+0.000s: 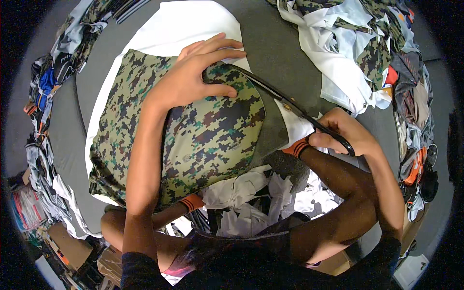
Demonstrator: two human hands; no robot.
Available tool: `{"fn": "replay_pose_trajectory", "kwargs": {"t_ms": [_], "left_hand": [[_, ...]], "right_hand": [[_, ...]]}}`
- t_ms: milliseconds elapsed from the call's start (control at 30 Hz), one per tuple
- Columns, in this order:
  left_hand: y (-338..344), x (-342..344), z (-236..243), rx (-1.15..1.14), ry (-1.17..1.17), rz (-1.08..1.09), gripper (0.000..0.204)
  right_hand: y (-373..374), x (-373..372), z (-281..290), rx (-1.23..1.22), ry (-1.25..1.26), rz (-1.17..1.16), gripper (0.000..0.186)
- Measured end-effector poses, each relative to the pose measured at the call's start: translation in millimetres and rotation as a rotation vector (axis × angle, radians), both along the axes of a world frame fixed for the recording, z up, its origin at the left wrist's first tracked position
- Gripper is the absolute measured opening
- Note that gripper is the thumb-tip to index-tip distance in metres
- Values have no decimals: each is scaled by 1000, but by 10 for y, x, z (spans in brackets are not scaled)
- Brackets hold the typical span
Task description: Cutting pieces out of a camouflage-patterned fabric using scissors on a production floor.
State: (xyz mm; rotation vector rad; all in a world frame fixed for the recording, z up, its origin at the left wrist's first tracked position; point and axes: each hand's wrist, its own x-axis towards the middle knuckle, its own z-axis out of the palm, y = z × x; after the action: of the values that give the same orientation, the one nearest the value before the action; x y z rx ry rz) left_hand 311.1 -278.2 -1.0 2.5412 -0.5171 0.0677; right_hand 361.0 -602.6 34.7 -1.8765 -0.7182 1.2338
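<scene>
A piece of digital camouflage fabric (217, 130) lies over a larger white fabric (179, 24) in front of me. My left hand (193, 77) rests spread on the upper part of the camouflage piece, its fingertips reaching over the white cloth. My right hand (340, 130) grips long black scissors (285, 101) by the handles at the right of the fabric. The blades point up and left along the camouflage piece's upper right edge, their tips close to my left hand. A white scrap (295, 123) shows under the scissors.
My legs are crossed on the grey padded surface (101, 96), with white scraps (241, 222) between them. Piles of white and camouflage cloth (343, 67) lie at upper right. Mixed garments (46, 96) line the left side and others (415, 116) the right. Cardboard boxes (70, 241) sit at lower left.
</scene>
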Motion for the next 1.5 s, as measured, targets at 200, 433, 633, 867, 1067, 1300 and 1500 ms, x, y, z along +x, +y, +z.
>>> {"fn": "replay_pose_trajectory", "kwargs": {"t_ms": [200, 433, 633, 867, 1067, 1300, 1500], "left_hand": [[-8, 0, 10, 1, 8, 10, 58], [13, 16, -13, -1, -7, -7, 60], [7, 6, -30, -13, -33, 3, 59], [14, 5, 70, -207, 67, 58, 52], [179, 28, 38, -16, -3, 11, 54], [165, 26, 27, -7, -11, 16, 51], [152, 32, -4, 5, -26, 22, 53]], "right_hand": [[-17, 63, 62, -87, -13, 50, 41], [-41, 54, -24, -33, 9, -2, 33], [-2, 72, 3, -71, 28, 3, 31], [98, 104, 60, -163, -19, 1, 29], [139, 134, 76, -142, -3, 6, 31], [146, 158, 47, -156, -50, 71, 45], [180, 166, 65, -176, -50, 86, 43]]}}
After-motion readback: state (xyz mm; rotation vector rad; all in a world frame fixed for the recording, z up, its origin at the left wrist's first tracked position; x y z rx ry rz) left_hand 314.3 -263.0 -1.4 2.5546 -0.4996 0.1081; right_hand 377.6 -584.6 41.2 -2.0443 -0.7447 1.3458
